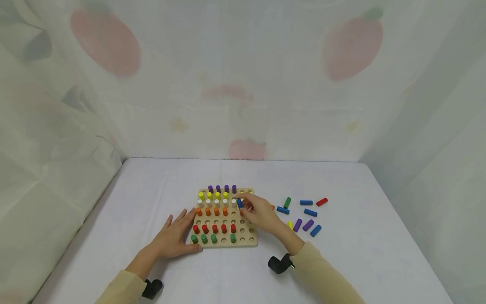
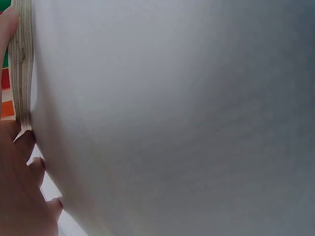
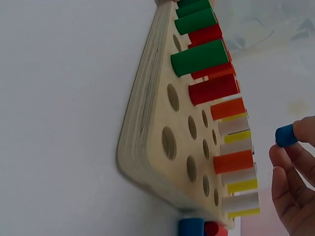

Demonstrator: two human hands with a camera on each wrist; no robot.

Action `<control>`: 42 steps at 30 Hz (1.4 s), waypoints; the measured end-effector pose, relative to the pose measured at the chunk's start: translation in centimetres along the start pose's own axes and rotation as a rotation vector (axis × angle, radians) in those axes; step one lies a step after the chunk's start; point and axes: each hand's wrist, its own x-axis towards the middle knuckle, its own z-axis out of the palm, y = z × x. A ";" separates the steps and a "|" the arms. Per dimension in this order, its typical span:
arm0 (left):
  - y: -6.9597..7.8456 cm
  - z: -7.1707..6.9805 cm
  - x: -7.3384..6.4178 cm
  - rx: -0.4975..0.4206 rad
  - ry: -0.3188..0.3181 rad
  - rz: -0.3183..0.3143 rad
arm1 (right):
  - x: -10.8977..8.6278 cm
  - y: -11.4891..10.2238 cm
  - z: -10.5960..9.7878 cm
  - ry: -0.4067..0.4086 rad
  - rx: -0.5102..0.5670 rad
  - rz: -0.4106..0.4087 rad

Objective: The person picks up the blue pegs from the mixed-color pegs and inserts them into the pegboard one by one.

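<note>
A pegboard of pale wood (image 1: pixel 247 235) lies on the table with rows of purple, yellow, white, orange, red and green pegs standing in its holes. Between thumb and fingers, my right hand (image 1: pixel 262 213) pinches a blue peg (image 1: pixel 239 203) over the right part of the board. The right wrist view shows that blue peg (image 3: pixel 286 135) up in the air past the standing pegs. My left hand (image 1: pixel 172 238) rests along the board's left side, fingers spread and thumb at the front left corner. In the left wrist view its fingers (image 2: pixel 37 169) lie beside the layered board edge (image 2: pixel 22 64).
Loose pegs lie right of the board: a green one (image 1: pixel 287 202), a red one (image 1: pixel 322 202), several blue ones (image 1: pixel 306 202), purple ones (image 1: pixel 298 225) and a yellow one (image 1: pixel 290 225) partly behind the right forearm. A patterned curtain (image 1: pixel 243 126) hangs behind the white table (image 1: pixel 152 181).
</note>
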 end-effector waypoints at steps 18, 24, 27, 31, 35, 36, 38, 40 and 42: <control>0.0 0.1 0.1 -0.012 0.010 0.010 | 2.5 -1.9 2.5 -0.097 0.054 0.020; 0.0 0.2 0.1 -0.007 0.010 0.004 | 3.0 -2.5 3.1 -0.110 0.018 0.028; 0.0 0.3 0.2 -0.005 0.008 0.004 | 3.2 -2.9 3.4 -0.136 0.013 0.035; 0.1 0.1 0.2 -0.008 0.003 0.000 | 3.6 -3.5 3.9 -0.189 0.039 0.044; 0.4 -0.2 0.1 -0.019 0.000 -0.001 | 3.9 -4.2 4.5 -0.218 0.029 0.049; 0.4 -0.2 0.1 -0.018 0.000 0.000 | 3.9 -4.4 4.6 -0.223 0.032 0.052; 0.4 -0.2 0.1 -0.015 0.000 0.001 | 4.0 -4.7 4.8 -0.234 0.033 0.060; 0.4 -0.2 0.1 -0.012 -0.002 0.000 | 4.1 -4.8 5.1 -0.242 0.038 0.065; 0.3 -0.1 0.1 -0.012 -0.003 0.001 | 4.2 -4.9 5.5 -0.240 0.030 0.060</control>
